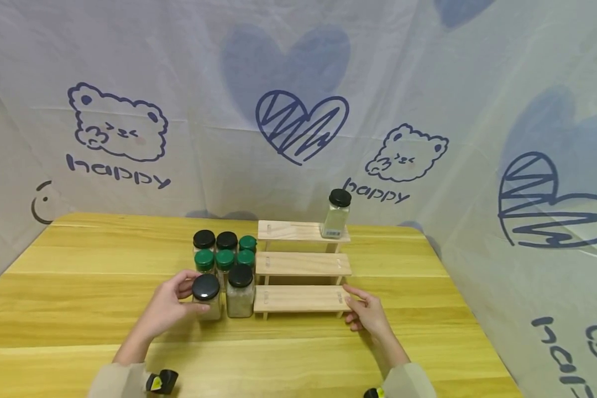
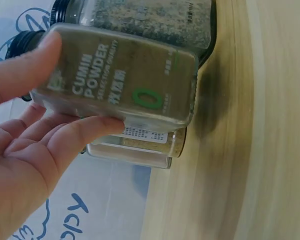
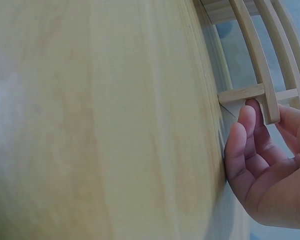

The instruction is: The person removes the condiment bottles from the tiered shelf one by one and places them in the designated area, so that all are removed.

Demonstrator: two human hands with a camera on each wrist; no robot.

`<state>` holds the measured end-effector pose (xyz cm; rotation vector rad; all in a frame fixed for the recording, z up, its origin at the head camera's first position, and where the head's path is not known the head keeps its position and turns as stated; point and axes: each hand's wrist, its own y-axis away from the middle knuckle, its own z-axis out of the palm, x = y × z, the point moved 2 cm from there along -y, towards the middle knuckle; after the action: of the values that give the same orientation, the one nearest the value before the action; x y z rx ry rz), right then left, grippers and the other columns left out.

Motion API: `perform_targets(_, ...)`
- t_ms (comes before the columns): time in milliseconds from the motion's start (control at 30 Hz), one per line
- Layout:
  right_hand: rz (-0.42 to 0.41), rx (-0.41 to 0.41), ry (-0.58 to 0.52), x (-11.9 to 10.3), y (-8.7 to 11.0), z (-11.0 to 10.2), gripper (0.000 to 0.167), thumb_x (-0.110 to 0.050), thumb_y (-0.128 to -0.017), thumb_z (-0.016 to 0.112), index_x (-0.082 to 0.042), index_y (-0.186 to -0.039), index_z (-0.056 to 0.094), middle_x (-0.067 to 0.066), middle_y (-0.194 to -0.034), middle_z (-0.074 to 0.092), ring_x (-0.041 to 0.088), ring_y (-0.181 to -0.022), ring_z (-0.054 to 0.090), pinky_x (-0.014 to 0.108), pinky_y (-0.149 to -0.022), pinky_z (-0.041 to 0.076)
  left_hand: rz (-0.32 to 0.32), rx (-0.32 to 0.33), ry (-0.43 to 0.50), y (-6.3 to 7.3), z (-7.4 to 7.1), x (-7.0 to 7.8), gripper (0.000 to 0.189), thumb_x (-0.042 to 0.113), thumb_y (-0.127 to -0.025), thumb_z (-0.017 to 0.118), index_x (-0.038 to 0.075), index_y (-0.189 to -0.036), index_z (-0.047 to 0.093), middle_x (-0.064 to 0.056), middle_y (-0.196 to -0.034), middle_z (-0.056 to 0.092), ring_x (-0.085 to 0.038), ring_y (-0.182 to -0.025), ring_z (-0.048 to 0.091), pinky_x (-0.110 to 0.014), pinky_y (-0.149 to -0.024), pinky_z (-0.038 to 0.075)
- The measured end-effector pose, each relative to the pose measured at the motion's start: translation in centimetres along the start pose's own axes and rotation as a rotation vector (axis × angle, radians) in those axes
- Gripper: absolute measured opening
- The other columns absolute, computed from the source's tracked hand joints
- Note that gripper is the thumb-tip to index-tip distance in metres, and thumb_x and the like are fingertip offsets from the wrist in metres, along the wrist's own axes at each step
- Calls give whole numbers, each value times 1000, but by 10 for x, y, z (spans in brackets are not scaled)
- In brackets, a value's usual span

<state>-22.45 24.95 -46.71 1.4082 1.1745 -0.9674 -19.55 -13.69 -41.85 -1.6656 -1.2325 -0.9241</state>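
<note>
My left hand [image 1: 169,304] grips a square black-lidded spice jar [image 2: 125,75], its label reading cumin powder. The thumb lies across the upper front and the fingers are round the other side; its base is close to the table. Right beside it stands another black-lidded jar [image 1: 240,296] with speckled contents. At the right end of a three-step wooden rack [image 1: 298,298], my right hand [image 1: 370,315] pinches the lowest board, thumb above and fingers beneath in the right wrist view. A black-lidded jar of pale green contents [image 1: 335,218] stands on the top step's right end.
Behind the two front jars, green-lidded jars [image 1: 225,260] and black-lidded jars [image 1: 204,241] stand close together against the rack's left side. A printed cloth [image 1: 204,182] hangs behind the wooden table [image 1: 104,265] and down its right side.
</note>
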Motion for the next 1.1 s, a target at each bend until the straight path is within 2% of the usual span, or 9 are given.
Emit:
perform_targets(300,-1,-11,-1,0,0,-1,39,-8,-90,53,-1,-128,47,10,-64,61,11,-47,53,21,-39,45,-8,16,-76,-7,4,-4,51,-8,-69,71,-8,-114,46,-29,-106,57,-42,-99,54,-45,-83,45)
perform_targets(700,1,-18,-4,2,-1,-2,40,-9,-90,53,-1,-129,46,10,-62,61,12,-47,54,22,-39,46,-78,25,-123,-11,10,-3,50,-2,-71,72,-9,-114,47,-29,-108,55,-43,-102,51,-46,-87,42)
perform_targets(1100,-10,-23,-8,3,-2,-3,39,-9,-91,52,-2,-128,47,11,-65,62,11,-46,54,22,-39,45,-125,1,-55,-12,11,-3,53,-3,-75,68,-10,-121,44,-32,-119,45,-47,-108,45,-42,-83,46)
